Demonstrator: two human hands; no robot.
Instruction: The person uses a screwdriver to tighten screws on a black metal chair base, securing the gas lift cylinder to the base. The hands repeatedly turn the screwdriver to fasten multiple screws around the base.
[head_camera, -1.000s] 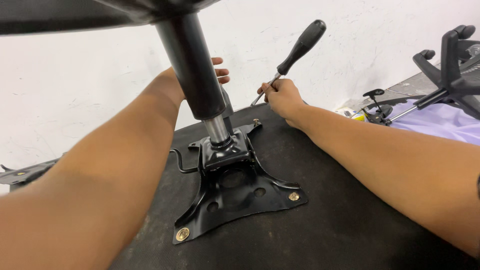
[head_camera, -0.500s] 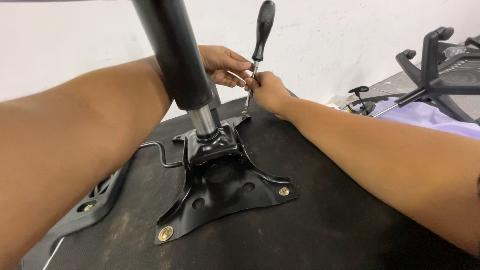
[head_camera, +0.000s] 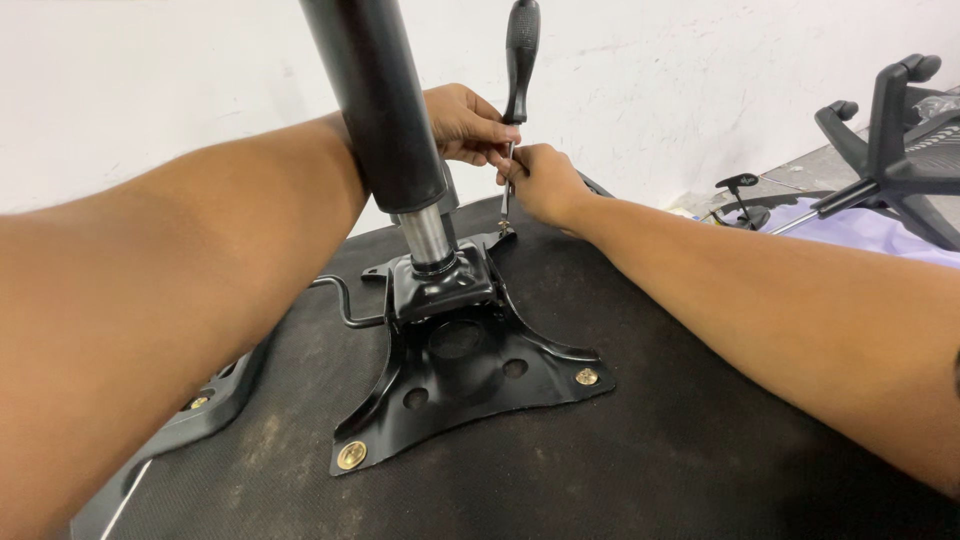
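Fingers of both hands pinch our screwdriver shaft, upright at the plate's twelve o'clock corner; we judge it light, stiff, best steadied low.

Screwdriver behind cylinder; plate below

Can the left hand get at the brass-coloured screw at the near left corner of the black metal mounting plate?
Probably yes: that brass-coloured screw lies uncovered below the forearm, but the left hand now steadies the screwdriver with the right hand.
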